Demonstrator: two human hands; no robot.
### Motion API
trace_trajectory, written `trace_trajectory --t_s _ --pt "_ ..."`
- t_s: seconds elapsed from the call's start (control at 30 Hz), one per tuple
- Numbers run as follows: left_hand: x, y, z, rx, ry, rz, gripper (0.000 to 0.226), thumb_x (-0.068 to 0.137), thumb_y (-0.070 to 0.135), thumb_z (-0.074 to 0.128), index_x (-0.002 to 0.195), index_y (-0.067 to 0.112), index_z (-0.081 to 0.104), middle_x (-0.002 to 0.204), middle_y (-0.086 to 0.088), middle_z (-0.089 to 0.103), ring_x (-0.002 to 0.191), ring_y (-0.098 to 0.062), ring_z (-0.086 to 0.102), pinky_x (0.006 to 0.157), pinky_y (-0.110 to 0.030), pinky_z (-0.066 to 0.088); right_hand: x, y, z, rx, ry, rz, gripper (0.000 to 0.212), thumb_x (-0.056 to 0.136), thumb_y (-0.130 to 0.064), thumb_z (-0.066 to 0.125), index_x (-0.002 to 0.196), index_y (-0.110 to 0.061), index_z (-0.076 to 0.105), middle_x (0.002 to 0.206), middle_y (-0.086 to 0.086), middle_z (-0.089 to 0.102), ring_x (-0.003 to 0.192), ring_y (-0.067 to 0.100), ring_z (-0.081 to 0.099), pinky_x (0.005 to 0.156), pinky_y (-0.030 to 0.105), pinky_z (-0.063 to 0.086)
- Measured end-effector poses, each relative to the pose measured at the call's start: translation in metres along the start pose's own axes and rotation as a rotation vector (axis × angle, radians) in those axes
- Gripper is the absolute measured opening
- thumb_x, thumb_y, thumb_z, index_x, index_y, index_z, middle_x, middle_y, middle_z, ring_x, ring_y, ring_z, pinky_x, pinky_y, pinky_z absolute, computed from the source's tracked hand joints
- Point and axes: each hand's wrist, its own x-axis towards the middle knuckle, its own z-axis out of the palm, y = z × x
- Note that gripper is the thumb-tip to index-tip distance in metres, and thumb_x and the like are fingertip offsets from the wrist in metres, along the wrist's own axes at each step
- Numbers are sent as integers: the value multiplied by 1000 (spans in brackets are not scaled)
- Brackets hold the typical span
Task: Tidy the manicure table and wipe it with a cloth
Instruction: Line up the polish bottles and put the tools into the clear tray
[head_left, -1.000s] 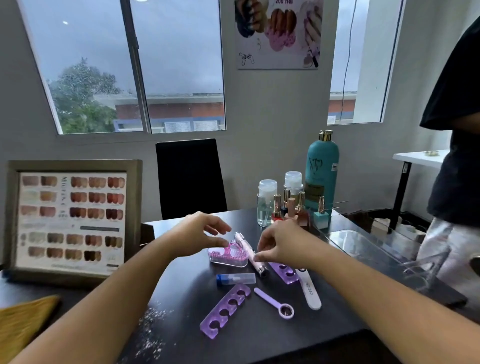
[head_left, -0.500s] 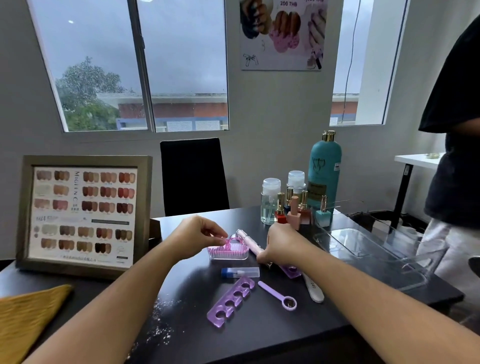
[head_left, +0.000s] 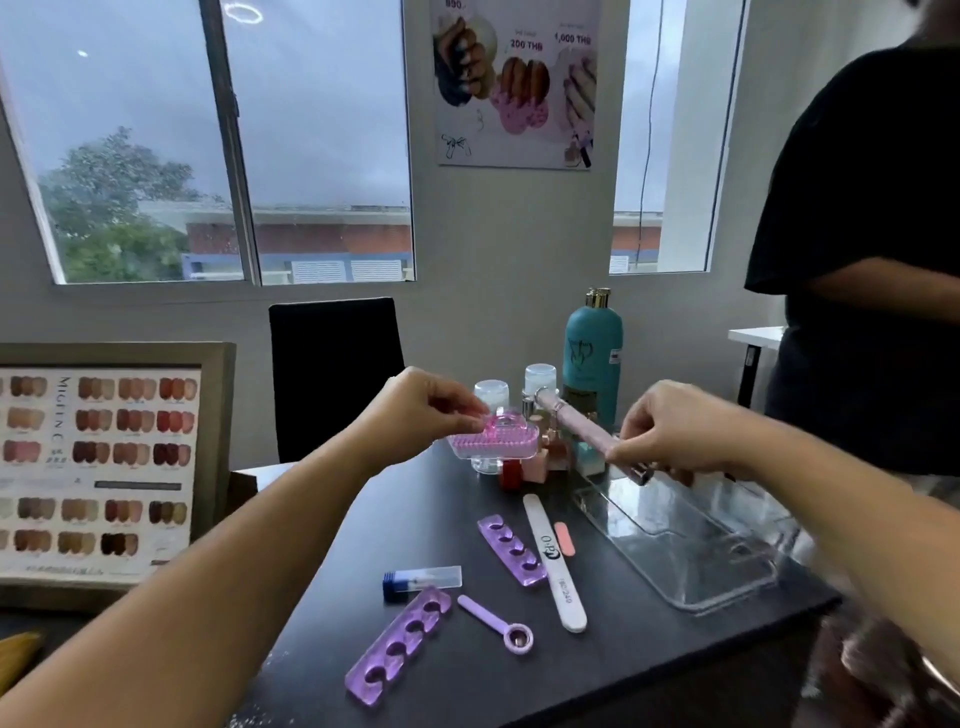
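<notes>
My left hand (head_left: 415, 410) pinches a pink nail brush (head_left: 493, 441) by its clear handle and holds it in the air above the dark table (head_left: 649, 660). My right hand (head_left: 670, 431) grips a pink pen-shaped nail drill (head_left: 576, 426), lifted and tilted, just over the near corner of a clear plastic tray (head_left: 691, 540). On the table lie two purple toe separators (head_left: 400, 644) (head_left: 511, 548), a white nail file (head_left: 553, 561), a small orange file (head_left: 564, 539), a purple spoon-like tool (head_left: 498, 623) and a blue-capped clear tube (head_left: 421, 579). A corner of yellow cloth (head_left: 15, 660) shows at far left.
Polish bottles (head_left: 540, 462), two clear pump bottles (head_left: 491, 395) and a tall teal bottle (head_left: 592, 358) stand at the table's back. A framed colour chart (head_left: 104, 467) leans at left. White dust (head_left: 249, 717) speckles the near edge. A person in black (head_left: 872, 260) stands at right; a black chair (head_left: 332, 369) sits behind.
Both hands have risen off the table: the left lifted the pink brush, the right lifted the nail drill and carried it right toward the clear tray. The files beneath are uncovered.
</notes>
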Motion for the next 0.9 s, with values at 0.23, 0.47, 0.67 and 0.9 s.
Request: trace_trajectory --t_s 0.23,0.47,0.67,0.9 --pt "51 51 79 51 -110 151 16 70 18 79 85 23 76 71 16 69 59 13 57 58 1 39 -7 71 -30 -155 32 152 20 71 -27 74 59 -11 72 43 -6 61 40 5 53 44 19 45" --pt "67 48 130 146 -309 209 17 72 23 78 88 26 75 83 10 73 69 6 59 65 -2 40 6 90 -15 -296 -116 206 27 70 -28 69 72 -2 73 54 -1 62 41 8 51 44 20 41" --pt "67 31 145 289 -392 186 21 70 23 79 91 26 75 83 11 70 67 5 57 59 2 36 15 98 7 -339 -224 209 27 73 -23 73 83 2 73 64 5 68 44 11 57 43 20 47" --pt "64 34 122 358 -282 185 27 68 24 79 95 28 72 73 20 59 65 5 54 57 2 35 17 87 -6 -221 -48 119 19 76 -23 78 76 -5 72 53 1 65 34 2 55 36 14 41"
